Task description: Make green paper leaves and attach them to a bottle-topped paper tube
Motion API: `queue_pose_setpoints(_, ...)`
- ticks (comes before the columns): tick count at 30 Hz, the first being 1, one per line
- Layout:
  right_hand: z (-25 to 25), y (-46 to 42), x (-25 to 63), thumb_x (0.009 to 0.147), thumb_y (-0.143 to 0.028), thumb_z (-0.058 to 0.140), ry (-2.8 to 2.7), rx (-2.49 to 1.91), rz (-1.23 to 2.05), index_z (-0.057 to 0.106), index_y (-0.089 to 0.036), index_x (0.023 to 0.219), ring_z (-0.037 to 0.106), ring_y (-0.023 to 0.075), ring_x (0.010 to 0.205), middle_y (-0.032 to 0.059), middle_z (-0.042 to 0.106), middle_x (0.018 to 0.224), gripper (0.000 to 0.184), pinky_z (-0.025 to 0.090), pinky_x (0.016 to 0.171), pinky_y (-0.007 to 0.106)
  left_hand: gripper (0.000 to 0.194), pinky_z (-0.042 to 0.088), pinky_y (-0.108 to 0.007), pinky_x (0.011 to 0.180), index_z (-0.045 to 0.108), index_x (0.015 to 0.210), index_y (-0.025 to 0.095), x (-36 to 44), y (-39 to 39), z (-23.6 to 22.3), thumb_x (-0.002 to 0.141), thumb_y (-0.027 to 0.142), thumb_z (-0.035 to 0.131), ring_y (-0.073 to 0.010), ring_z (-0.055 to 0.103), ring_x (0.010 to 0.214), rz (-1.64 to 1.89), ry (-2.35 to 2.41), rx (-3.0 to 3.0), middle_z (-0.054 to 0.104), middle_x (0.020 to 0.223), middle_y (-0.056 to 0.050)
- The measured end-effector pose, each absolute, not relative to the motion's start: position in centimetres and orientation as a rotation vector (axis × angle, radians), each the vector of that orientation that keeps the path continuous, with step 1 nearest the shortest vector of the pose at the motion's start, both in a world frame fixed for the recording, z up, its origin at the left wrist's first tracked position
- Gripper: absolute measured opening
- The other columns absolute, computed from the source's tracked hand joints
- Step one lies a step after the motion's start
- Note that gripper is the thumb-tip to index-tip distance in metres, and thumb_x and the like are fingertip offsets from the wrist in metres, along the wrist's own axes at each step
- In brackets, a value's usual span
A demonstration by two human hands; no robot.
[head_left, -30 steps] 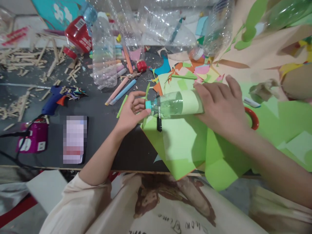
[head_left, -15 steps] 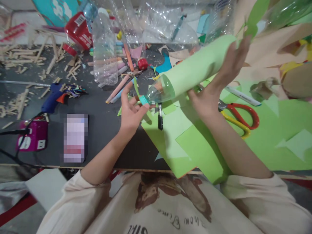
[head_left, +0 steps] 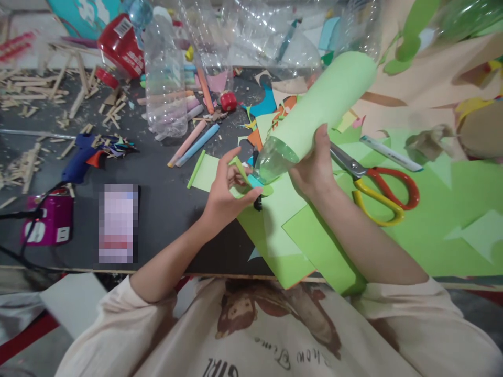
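A clear plastic bottle (head_left: 275,159) with a turquoise cap (head_left: 255,181) is tilted over the table, its neck pointing down to the left. Pale green paper (head_left: 334,97) is wrapped around its body. My right hand (head_left: 314,170) grips the wrapped body from below, near the paper's lower edge. At the neck, my left hand (head_left: 228,191) is closed about the cap, thumb below and fingers partly hidden behind. A narrow green paper strip (head_left: 240,168) curves from its index finger toward the cap. A black marker (head_left: 257,203) lies partly hidden beneath the cap.
Scissors (head_left: 356,168) with red and yellow handles lie right of my right hand on green paper sheets (head_left: 444,209). Leftward are a phone (head_left: 118,222), a blue glue gun (head_left: 80,157) and wood sticks (head_left: 31,86). Clear bottles (head_left: 167,78) and chalk-like sticks (head_left: 198,144) sit behind.
My right hand has shifted from open against the wrapped bottle's side to gripping it from below. The bottle's neck and my left hand have moved right and nearer to me.
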State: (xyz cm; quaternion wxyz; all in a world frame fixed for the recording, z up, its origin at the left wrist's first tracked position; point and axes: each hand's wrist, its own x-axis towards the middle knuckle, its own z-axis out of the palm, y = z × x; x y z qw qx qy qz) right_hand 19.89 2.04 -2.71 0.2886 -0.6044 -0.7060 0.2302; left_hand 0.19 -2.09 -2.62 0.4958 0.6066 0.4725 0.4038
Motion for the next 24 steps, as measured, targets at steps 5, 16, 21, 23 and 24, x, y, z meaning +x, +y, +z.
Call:
queue_pose_setpoints(5,-2.9,2.2,20.0,0.099,-0.052,0.021,-1.689,-1.542,0.782,0.024,-0.021,0.154,0.057,0.0291,0.126,0.0156,0.057,0.142,0.063,0.049,0.094,0.054,0.081,0.054,-0.027,0.067,0.037,0.134,0.029,0.1,-1.6,-2.2,0.069,0.047,0.081,-0.0127,0.064,0.07,0.947,1.114,1.217,0.061,0.084,0.002)
queue_pose_setpoints(16,-2.8,2.6,19.8,0.078,-0.086,0.029,-1.056,-1.138,1.418,0.061,-0.03,0.116,0.056,0.0291,0.128,0.0075,0.065,0.131,0.075,0.054,0.097,0.051,0.089,0.058,-0.032,0.063,0.034,0.139,0.029,0.7,-2.1,-2.6,0.068,0.055,0.081,-0.0175,0.066,0.07,0.858,1.038,1.206,0.059,0.082,0.001)
queue_pose_setpoints(21,-3.1,2.8,20.1,0.075,-0.088,0.03,-1.119,-1.14,1.45,0.058,-0.032,0.121,0.056,0.0297,0.129,0.0068,0.064,0.132,0.078,0.056,0.094,0.053,0.086,0.061,-0.032,0.069,0.029,0.144,0.032,0.7,-2.3,-3.3,0.075,0.055,0.075,-0.0167,0.068,0.076,0.893,0.967,1.372,0.064,0.092,-0.001)
queue_pose_setpoints(23,-3.2,2.9,20.2,0.075,-0.089,0.028,-1.126,-1.159,1.437,0.056,-0.032,0.125,0.057,0.0297,0.128,0.0065,0.064,0.133,0.08,0.057,0.092,0.052,0.09,0.06,-0.033,0.076,0.024,0.147,0.033,0.8,-2.4,-3.3,0.076,0.056,0.074,-0.0186,0.07,0.087,0.917,0.879,1.508,0.067,0.101,-0.004)
queue_pose_setpoints(24,-3.2,3.0,20.2,0.076,-0.089,0.027,-1.126,-1.167,1.433,0.056,-0.032,0.126,0.057,0.0297,0.128,0.0063,0.064,0.133,0.081,0.057,0.092,0.051,0.091,0.059,-0.034,0.081,0.023,0.148,0.033,0.8,-2.4,-3.3,0.076,0.057,0.073,-0.0203,0.069,0.095,0.944,0.849,1.59,0.066,0.108,-0.006)
